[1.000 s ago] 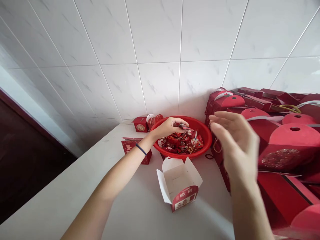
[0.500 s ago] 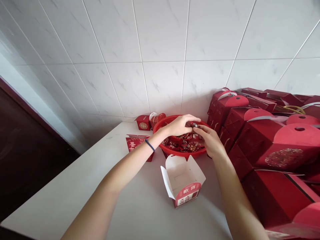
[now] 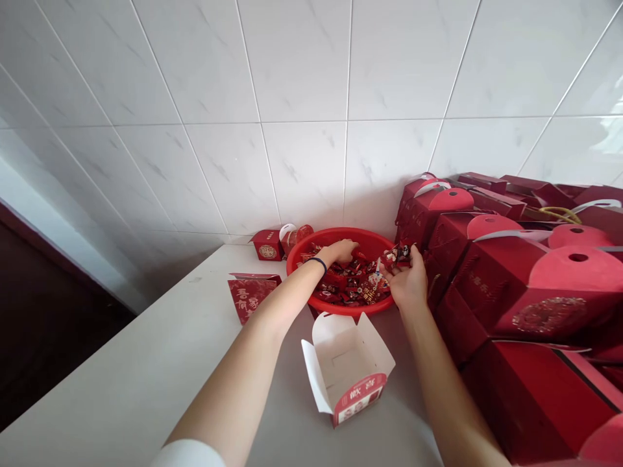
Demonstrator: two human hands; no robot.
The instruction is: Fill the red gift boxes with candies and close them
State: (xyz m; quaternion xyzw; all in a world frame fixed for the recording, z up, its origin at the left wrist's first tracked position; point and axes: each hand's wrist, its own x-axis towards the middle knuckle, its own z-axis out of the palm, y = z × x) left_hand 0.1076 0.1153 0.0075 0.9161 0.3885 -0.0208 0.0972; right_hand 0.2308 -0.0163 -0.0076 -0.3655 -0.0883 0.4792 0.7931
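Note:
My left hand [image 3: 342,251] reaches down into a red plastic basin [image 3: 335,307] of small wrapped candies [image 3: 348,279]. Its fingers are bent together, and whatever they grip is hidden. At the basin's right rim my right hand [image 3: 409,277], palm up, holds several wrapped candies [image 3: 400,254] in dark red wrappers. A small box [image 3: 348,363], white inside and red printed outside, stands with its flaps up in front of the basin.
Large red gift boxes [image 3: 491,279] are packed along the right side. A red printed card or box [image 3: 250,298] stands left of the basin. Behind it sits a small red box [image 3: 268,245] by the tiled wall [image 3: 302,175]. The white table [image 3: 160,363] ends at the left.
My hands have moved apart. The left one has gone down among the candies in the basin, while the right has turned palm up with candies in it. The view has shifted slightly.

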